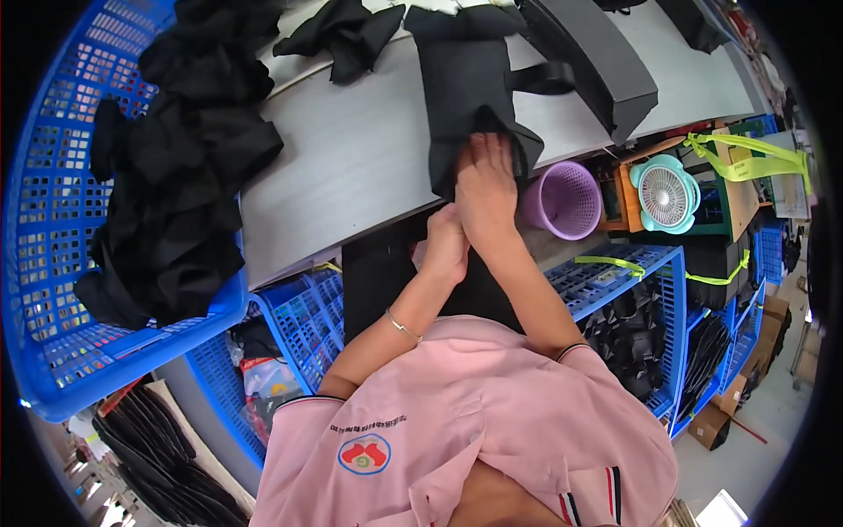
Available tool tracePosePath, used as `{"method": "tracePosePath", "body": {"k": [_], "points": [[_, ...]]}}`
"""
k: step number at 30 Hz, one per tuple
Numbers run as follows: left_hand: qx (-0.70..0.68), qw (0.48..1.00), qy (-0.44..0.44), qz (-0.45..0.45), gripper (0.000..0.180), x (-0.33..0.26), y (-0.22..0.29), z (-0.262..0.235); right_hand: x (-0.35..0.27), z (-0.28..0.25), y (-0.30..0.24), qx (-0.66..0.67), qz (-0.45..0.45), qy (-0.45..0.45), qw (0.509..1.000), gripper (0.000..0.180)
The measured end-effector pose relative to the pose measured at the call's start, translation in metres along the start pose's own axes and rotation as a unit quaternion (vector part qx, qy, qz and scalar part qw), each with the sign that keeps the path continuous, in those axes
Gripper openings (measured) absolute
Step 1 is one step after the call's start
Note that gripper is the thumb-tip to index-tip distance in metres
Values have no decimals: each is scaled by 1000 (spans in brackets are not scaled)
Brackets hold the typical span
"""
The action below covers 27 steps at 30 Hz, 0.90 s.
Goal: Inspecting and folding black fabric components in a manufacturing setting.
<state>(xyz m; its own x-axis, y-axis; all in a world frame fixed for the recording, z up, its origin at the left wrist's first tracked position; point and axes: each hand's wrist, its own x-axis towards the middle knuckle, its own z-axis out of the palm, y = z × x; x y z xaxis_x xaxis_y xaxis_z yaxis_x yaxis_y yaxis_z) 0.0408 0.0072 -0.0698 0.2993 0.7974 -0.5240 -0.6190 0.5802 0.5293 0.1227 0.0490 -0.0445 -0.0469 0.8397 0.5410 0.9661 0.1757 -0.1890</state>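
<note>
A long black fabric piece (461, 79) lies over the grey table, its near end reaching the front edge. A black strap loop (543, 79) sticks out from its right side. My right hand (487, 189) rests on the near end with fingers stretched forward and close together; the cloth bunches around the fingertips and partly hides them. Just below and left of it, touching the right wrist, my left hand (446, 244) is closed at the table edge. What its fingers hold is hidden. A small pale patch shows beside that hand.
At left, a blue plastic basket (53, 347) carries heaped black fabric (180, 167). Another black cloth (342, 39) lies farther back on the table (307, 176). A long black box-like cover (597, 61) stands right, above a purple bin (566, 200) and a turquoise fan (666, 195). Blue crates (676, 325) flank me.
</note>
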Motion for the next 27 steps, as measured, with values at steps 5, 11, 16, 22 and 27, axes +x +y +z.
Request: {"method": "tracePosePath", "body": {"k": [5, 11, 16, 22, 27], "points": [[45, 998, 26, -22, 23, 13, -2, -2, 18, 12, 7, 17, 29, -58, 998, 24], [42, 999, -9, -3, 15, 10, 2, -2, 23, 24, 16, 20, 29, -276, 961, 18], [353, 912, 90, 191, 17, -32, 39, -6, 11, 29, 20, 25, -10, -161, 987, 19], [558, 603, 135, 555, 31, 13, 96, 11, 4, 33, 1, 24, 31, -189, 981, 24], [546, 678, 41, 490, 31, 32, 97, 12, -3, 22, 23, 49, -38, -67, 996, 31]]}}
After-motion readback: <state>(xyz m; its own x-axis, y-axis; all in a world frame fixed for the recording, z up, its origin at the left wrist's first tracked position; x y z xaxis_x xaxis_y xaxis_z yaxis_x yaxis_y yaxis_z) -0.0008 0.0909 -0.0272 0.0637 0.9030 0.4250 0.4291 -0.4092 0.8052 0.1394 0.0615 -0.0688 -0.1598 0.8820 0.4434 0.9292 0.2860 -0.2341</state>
